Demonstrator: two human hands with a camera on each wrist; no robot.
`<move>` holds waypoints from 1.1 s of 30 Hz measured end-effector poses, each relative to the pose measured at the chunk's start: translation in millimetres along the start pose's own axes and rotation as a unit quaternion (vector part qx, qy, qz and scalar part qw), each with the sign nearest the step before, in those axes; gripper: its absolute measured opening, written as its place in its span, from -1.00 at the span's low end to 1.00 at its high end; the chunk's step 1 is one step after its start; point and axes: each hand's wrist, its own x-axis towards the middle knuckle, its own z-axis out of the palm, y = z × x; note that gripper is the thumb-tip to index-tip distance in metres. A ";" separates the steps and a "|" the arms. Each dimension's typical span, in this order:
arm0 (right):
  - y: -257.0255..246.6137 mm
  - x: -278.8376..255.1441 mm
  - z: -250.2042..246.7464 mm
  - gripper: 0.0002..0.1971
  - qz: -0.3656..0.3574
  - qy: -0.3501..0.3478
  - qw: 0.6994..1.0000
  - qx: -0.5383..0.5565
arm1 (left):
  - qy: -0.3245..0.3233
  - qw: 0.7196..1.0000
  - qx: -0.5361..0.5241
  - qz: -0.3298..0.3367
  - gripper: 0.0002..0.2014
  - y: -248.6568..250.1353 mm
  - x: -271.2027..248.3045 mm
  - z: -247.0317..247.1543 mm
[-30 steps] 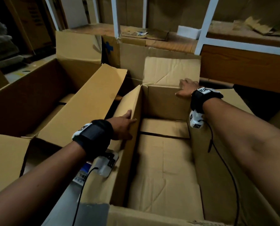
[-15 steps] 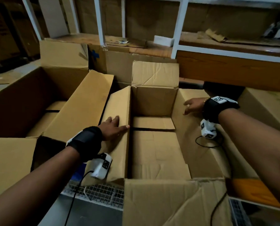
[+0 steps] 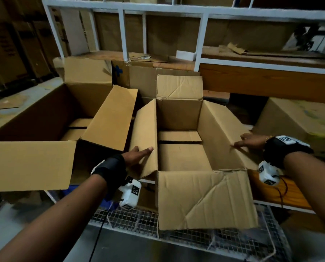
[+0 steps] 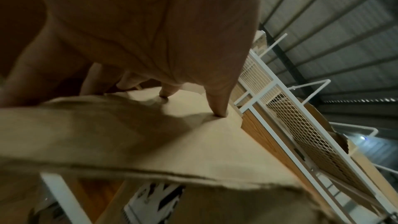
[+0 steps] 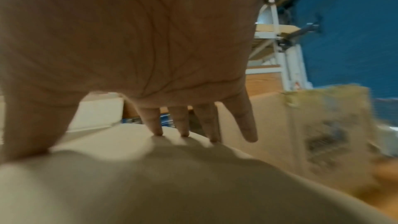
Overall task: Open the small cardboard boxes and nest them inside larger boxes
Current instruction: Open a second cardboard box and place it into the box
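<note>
1. White-framed shelving [image 3: 201,36] with wooden boards is seen behind a wire-mesh surface [image 3: 176,235] on which the cartons are carried.
2. An open brown corrugated cardboard box [image 3: 180,154] is set at the middle, just beside a larger open brown carton [image 3: 35,118] on its left, presumably for nesting.
3. Its left flap [image 3: 144,135] is pressed outward by the left hand [image 3: 137,156], fingers straight, nothing grasped.
4. Its right flap [image 3: 224,133] is held down by the right hand [image 3: 250,141], grip likewise flat and wide, so the mouth is kept clear.
</note>
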 end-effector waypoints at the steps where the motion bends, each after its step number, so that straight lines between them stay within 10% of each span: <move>1: 11.1 -4.5 4.5 0.00 0.007 -0.008 0.998 0.064 | -0.002 1.000 -0.019 0.003 -0.03 -0.8 -3.0 3.1; 6: 73.5 -31.6 34.1 -0.08 0.042 -0.014 0.940 0.338 | 0.032 0.999 -0.035 0.025 0.02 3.7 -18.0 33.5; 9: 98.7 -47.4 37.3 0.09 0.025 0.081 0.937 0.338 | 0.108 0.994 -0.009 0.011 -0.02 10.6 -26.7 41.3; 14: 124.2 -65.1 -0.5 -0.23 -0.007 0.200 0.910 0.363 | 0.186 0.976 0.105 0.039 -0.49 34.9 -62.1 33.0; 21: 97.8 -93.2 2.6 -0.06 -0.141 0.280 0.860 0.404 | 0.247 0.961 -0.078 0.100 -0.29 53.5 -102.9 20.4; 27: 91.4 -81.9 47.9 -0.53 -0.196 0.185 0.924 0.273 | 0.330 0.868 -0.315 0.197 -0.30 34.1 -130.8 75.3; 33: 78.9 -81.9 68.8 -0.59 -0.167 0.116 0.938 0.281 | 0.238 0.926 -0.207 0.205 -0.48 49.3 -125.8 140.3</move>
